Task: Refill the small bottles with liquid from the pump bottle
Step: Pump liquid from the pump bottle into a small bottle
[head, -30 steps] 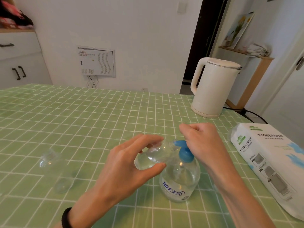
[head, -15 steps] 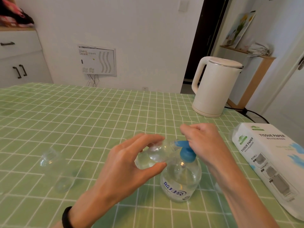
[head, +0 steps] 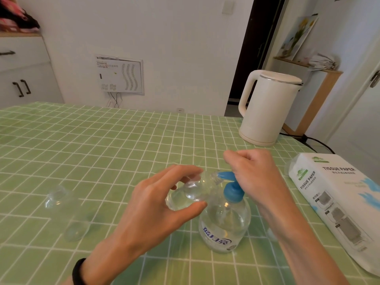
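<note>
Your small bottle [head: 191, 192] lies tilted, long axis running from your left palm up and right to the blue spout [head: 225, 175] of the pump bottle [head: 225, 225]; its mouth meets the spout tip, though the joint is blurred. Your left hand [head: 156, 204] pinches the small bottle between thumb and fingers. Your right hand [head: 253, 177] sits curled on the pump head, pressing posture; it is the nearer hand for pumping. The pump bottle stands upright near the table's [head: 102, 140] near edge, right of centre. Two more clear bottles [head: 59, 199] lie well left. Judgement: keep mouth and spout in line, or liquid spills.
</note>
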Motion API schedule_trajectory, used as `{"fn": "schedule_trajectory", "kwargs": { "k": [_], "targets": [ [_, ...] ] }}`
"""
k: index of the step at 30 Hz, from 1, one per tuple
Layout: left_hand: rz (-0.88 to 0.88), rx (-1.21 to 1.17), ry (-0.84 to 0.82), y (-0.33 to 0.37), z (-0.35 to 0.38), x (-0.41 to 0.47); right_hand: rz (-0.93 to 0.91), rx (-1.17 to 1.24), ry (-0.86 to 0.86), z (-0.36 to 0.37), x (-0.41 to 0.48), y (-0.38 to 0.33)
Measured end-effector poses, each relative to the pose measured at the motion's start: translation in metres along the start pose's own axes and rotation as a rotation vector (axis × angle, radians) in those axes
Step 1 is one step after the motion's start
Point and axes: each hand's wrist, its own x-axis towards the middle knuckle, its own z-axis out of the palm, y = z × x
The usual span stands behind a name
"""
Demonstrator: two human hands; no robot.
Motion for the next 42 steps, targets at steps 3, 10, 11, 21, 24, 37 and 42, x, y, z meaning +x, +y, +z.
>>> {"fn": "schedule_trajectory", "kwargs": {
  "k": [3, 10, 11, 21, 24, 37, 42],
  "targets": [
    [0.006, 0.018, -0.018, 0.0007, 0.0002, -0.0018, 0.046, 0.003, -0.046, 0.0, -0.0011, 0.0031],
    [0.014, 0.005, 0.005, 0.0014, 0.0016, -0.0023, -0.099, -0.005, 0.044, -0.0012, -0.0054, -0.0031],
    [0.016, 0.004, 0.006, 0.001, 0.0013, -0.0021, -0.112, -0.011, 0.049, -0.0013, -0.0055, -0.0039],
    [0.016, 0.014, -0.012, -0.0008, 0.0024, -0.003, 0.013, 0.007, -0.048, 0.0013, -0.0011, 0.0039],
    [0.012, 0.011, -0.014, 0.0013, 0.0036, -0.0047, -0.008, -0.015, -0.037, 0.0001, -0.0031, 0.0039],
    [0.008, -0.023, 0.001, -0.0007, 0.0037, -0.0019, -0.025, 0.014, 0.0, 0.0001, -0.0019, 0.0024],
    [0.007, -0.023, 0.002, 0.0027, 0.0029, -0.0035, -0.009, -0.01, -0.02, -0.0006, -0.0034, 0.0021]
  ]
}}
